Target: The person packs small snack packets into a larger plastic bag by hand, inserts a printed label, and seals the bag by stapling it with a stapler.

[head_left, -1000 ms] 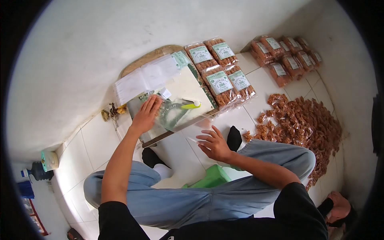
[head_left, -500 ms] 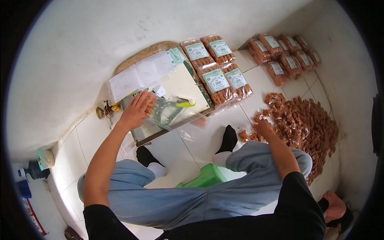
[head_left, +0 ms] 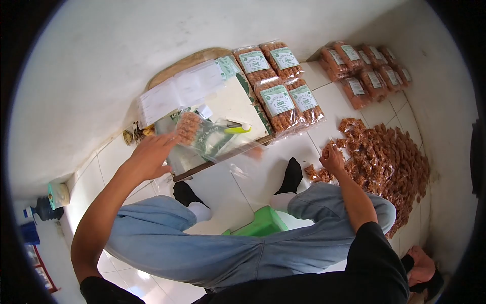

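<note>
My left hand (head_left: 151, 156) hovers at the left edge of a low board (head_left: 238, 104), fingers apart and holding nothing. Just beyond its fingertips, a clear plastic bag (head_left: 215, 136) lies on the board with a row of small brown snack packets (head_left: 188, 126) inside its left end. My right hand (head_left: 332, 161) is at the near-left edge of a heap of small brown snack packets (head_left: 387, 167). Its fingers are curled around a small snack packet, partly hidden by the hand.
Flat clear bags (head_left: 177, 93) and green labels (head_left: 228, 66) lie at the board's back. A yellow-green cutter (head_left: 237, 129) rests on it. Filled labelled packs (head_left: 277, 101) stand beside it, with more packs (head_left: 357, 76) in the corner. A green stool (head_left: 260, 223) is between my legs.
My left hand has lifted off the bag and drawn back toward me and to the left, uncovering the packets inside. My right hand stays by the heap, its fingers now more curled.
</note>
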Action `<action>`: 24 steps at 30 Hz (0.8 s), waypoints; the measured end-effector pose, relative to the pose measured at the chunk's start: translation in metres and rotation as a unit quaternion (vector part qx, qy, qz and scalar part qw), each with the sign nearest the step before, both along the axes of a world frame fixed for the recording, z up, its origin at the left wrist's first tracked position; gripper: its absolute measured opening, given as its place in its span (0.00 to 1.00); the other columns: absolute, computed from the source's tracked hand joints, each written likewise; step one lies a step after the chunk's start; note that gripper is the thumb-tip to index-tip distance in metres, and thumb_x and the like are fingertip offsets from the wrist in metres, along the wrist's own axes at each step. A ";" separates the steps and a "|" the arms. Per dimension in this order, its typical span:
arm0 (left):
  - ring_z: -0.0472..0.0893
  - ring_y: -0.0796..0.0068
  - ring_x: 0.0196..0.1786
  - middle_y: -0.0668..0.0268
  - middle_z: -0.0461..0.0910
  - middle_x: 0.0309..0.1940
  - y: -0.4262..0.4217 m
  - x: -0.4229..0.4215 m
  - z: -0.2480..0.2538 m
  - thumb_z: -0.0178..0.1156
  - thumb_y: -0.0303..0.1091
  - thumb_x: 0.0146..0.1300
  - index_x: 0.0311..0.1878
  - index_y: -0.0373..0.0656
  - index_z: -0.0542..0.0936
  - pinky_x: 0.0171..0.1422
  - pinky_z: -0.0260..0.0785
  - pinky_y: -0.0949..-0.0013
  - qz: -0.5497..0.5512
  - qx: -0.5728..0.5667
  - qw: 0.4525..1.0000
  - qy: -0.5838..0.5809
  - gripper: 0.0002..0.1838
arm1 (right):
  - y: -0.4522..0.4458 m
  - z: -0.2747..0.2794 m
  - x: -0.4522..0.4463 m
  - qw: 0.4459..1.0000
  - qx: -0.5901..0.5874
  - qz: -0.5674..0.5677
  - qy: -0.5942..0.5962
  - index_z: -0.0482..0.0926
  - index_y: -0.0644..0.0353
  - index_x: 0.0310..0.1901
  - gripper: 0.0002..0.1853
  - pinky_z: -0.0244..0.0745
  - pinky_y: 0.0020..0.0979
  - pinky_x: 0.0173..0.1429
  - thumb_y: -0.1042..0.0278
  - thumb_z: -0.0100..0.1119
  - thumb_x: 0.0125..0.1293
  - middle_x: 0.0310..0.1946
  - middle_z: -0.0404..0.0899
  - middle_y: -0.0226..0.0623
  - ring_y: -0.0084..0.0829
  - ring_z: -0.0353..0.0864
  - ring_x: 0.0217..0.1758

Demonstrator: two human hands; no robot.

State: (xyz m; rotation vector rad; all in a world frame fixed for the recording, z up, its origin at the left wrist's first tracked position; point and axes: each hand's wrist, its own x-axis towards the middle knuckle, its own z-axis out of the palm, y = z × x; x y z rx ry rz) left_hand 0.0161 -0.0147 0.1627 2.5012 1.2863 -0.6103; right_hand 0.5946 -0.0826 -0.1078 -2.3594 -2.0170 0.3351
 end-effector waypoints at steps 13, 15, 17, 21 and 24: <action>0.69 0.48 0.67 0.51 0.69 0.66 -0.023 0.019 0.042 0.69 0.37 0.56 0.73 0.44 0.62 0.71 0.62 0.56 0.091 -0.074 0.989 -0.091 0.42 | -0.030 -0.089 -0.032 0.977 -0.201 0.063 0.032 0.79 0.57 0.51 0.23 0.75 0.47 0.60 0.59 0.65 0.53 0.46 0.77 0.54 0.53 0.73 0.60; 0.69 0.50 0.67 0.51 0.70 0.66 -0.024 0.014 0.043 0.69 0.37 0.57 0.72 0.44 0.62 0.71 0.62 0.56 0.083 -0.056 0.989 -0.106 0.41 | -0.019 -0.043 -0.047 0.988 -0.127 0.005 0.082 0.75 0.59 0.55 0.28 0.76 0.45 0.59 0.61 0.66 0.51 0.45 0.77 0.53 0.52 0.75 0.57; 0.69 0.51 0.67 0.51 0.70 0.66 -0.026 0.009 0.042 0.69 0.38 0.57 0.72 0.44 0.63 0.70 0.62 0.56 0.096 -0.048 0.986 -0.124 0.40 | -0.009 -0.008 -0.052 0.986 0.047 0.015 0.156 0.67 0.65 0.58 0.34 0.76 0.46 0.55 0.69 0.67 0.48 0.44 0.80 0.50 0.50 0.80 0.49; 0.71 0.52 0.66 0.52 0.71 0.66 -0.023 0.009 0.042 0.67 0.39 0.59 0.71 0.43 0.64 0.69 0.64 0.57 0.128 -0.012 0.975 -0.183 0.38 | 0.037 0.064 -0.090 0.937 0.263 0.163 0.164 0.67 0.66 0.59 0.32 0.76 0.43 0.47 0.75 0.66 0.50 0.41 0.78 0.48 0.46 0.79 0.40; 0.76 0.51 0.61 0.51 0.73 0.62 -0.024 0.015 0.025 0.65 0.44 0.62 0.70 0.41 0.65 0.64 0.69 0.56 0.126 0.020 0.942 -0.311 0.36 | 0.054 0.139 -0.153 0.917 0.305 0.143 0.213 0.63 0.67 0.63 0.36 0.76 0.38 0.46 0.79 0.67 0.51 0.37 0.76 0.43 0.39 0.80 0.37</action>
